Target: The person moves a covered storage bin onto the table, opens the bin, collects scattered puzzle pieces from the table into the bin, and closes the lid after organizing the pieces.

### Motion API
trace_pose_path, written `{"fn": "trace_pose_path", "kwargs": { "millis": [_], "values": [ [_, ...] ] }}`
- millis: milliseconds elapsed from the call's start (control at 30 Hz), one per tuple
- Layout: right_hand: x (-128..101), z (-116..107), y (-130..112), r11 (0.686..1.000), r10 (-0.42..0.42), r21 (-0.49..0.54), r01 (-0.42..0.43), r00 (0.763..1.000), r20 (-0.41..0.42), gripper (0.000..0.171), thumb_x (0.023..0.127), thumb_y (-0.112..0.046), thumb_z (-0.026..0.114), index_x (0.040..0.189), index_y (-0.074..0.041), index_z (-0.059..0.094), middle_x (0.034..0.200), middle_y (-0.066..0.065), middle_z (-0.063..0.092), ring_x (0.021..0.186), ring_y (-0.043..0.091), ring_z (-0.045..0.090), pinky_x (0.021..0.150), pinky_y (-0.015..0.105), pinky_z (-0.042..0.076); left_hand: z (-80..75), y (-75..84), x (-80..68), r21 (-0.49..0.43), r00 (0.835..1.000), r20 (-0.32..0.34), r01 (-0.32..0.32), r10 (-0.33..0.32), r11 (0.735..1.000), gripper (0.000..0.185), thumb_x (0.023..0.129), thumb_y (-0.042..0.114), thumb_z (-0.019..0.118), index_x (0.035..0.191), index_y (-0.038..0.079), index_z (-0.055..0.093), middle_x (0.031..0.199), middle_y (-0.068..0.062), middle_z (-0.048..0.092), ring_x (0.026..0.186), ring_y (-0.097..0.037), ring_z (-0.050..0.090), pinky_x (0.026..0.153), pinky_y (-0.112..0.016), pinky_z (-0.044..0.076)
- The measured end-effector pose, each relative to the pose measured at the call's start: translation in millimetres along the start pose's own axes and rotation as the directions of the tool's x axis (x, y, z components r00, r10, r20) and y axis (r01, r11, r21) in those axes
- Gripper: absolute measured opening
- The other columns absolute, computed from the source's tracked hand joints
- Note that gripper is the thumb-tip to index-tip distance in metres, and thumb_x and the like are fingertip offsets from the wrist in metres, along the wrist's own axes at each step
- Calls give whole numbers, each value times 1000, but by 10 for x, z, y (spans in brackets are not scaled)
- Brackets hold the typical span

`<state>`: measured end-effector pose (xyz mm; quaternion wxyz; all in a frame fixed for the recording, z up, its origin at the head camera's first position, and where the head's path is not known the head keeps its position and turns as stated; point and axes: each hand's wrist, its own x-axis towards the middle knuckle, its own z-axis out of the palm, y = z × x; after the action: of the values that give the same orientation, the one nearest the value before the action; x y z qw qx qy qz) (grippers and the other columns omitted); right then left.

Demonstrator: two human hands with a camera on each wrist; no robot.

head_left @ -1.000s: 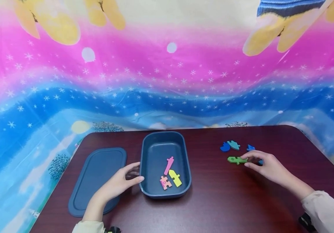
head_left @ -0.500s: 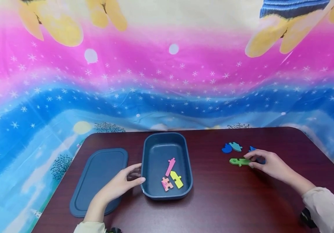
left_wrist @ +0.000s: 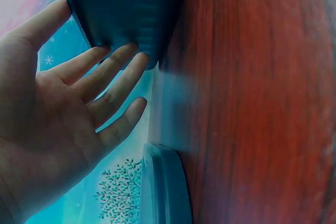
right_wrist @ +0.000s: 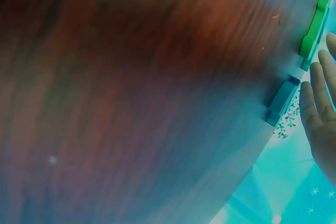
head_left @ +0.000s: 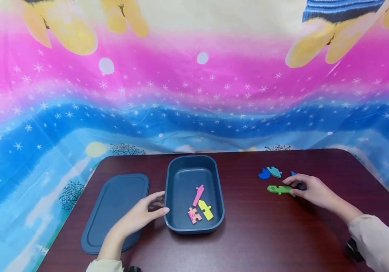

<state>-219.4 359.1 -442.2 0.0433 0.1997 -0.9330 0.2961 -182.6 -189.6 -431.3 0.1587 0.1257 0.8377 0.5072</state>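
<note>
In the head view my left hand (head_left: 141, 213) is at the left side of a dark blue-grey open box (head_left: 194, 231), thumb at its rim. The left wrist view shows those fingers spread, fingertips at the box wall (left_wrist: 126, 9). Inside the box lie a pink (head_left: 198, 195), a yellow (head_left: 206, 211) and an orange-pink puzzle piece (head_left: 194, 215). My right hand (head_left: 313, 190) is low over the table, thumb and index fingertips right at the right end of a green puzzle piece (head_left: 277, 189). Its other fingers look nearly straight in the right wrist view.
A blue (head_left: 264, 173) and a teal puzzle piece (head_left: 275, 172) lie behind the green one. Another blue piece (head_left: 293, 173) is partly hidden by my right hand. The box's flat lid (head_left: 113, 207) lies on the dark red table (head_left: 248, 234) at left. A printed cloth (head_left: 180, 94) hangs behind.
The gap between my right thumb and index finger has widened slightly, and more of the green puzzle piece's right end shows. My left hand and the box keep their places.
</note>
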Motion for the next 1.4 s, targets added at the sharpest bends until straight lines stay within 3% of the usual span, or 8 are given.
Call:
{"fn": "trace_pose_path", "kwargs": {
  "millis": [500,1400],
  "values": [
    [79,41,13,1000,26,4,-27,997,67,34,83,0,77,115,-7,70,105,3,67,90,18,61,68,28,52,-2,-12,3,8,1000,6,-4,4,1000,64,97,29,66,150,3,40,139,-17,54,121,-32,56,95,-46,49],
    [124,91,-9,999,53,-3,-53,993,103,37,82,0,77,118,-6,69,100,-2,65,89,15,60,69,27,52,-10,-18,5,-2,1000,12,0,0,1000,65,97,30,65,150,3,39,140,-17,53,122,-33,55,96,-48,49]
  ]
}}
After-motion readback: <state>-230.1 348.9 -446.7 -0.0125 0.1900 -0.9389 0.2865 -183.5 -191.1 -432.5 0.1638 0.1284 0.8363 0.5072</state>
